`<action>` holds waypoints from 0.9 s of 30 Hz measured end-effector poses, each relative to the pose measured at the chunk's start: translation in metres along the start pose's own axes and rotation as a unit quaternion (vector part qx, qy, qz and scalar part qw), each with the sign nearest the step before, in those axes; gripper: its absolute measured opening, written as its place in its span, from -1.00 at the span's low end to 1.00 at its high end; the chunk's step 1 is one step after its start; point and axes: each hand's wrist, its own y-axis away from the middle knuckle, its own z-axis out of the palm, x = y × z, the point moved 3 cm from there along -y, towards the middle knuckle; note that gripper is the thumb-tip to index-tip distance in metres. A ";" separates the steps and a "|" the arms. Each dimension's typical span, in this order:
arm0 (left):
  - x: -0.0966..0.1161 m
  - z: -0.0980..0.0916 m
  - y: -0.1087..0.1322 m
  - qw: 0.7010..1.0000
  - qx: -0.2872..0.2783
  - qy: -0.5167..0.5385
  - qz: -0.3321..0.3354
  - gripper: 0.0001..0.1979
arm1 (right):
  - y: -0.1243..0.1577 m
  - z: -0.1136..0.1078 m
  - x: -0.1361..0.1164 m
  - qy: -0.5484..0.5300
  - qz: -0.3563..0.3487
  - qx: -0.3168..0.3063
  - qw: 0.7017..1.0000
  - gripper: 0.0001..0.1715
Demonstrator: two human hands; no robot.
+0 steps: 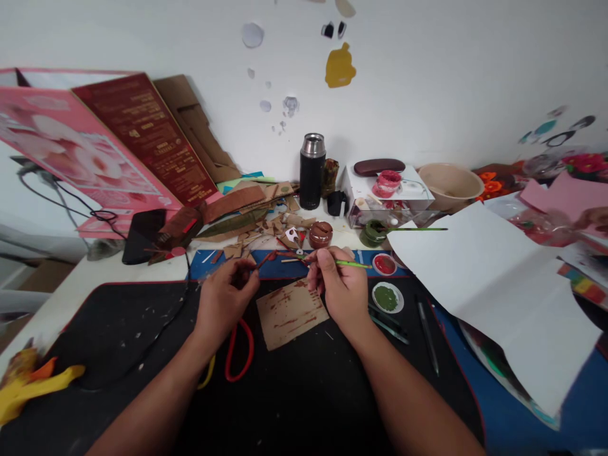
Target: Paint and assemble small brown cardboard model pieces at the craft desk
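Note:
My right hand (339, 282) is closed round a thin green paintbrush (354, 263), its bristle end pointing left. Between the fingertips of my left hand (225, 291) is a small thin brown-painted piece (266, 258), too small to name surely. The brush tip is close to that piece; whether they touch I cannot tell. Below both hands lies a cardboard piece (289, 316) streaked with brown paint. An open jar of brown paint (320, 234) stands just beyond my hands. Red-handled scissors (240, 351) lie partly under my left wrist.
A green paint jar (373, 234) with another brush across it stands at right, near lids with red paint (384, 265) and green paint (387, 297). Cardboard scraps (251, 237) and a black thermos (312, 174) are behind. White paper (503, 285) covers the right; a yellow object (35, 383) lies left.

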 end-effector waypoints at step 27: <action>-0.010 0.002 -0.005 0.996 -0.009 0.058 -0.061 -0.72 | 0.004 0.002 0.004 0.020 0.001 -0.028 0.999 -0.53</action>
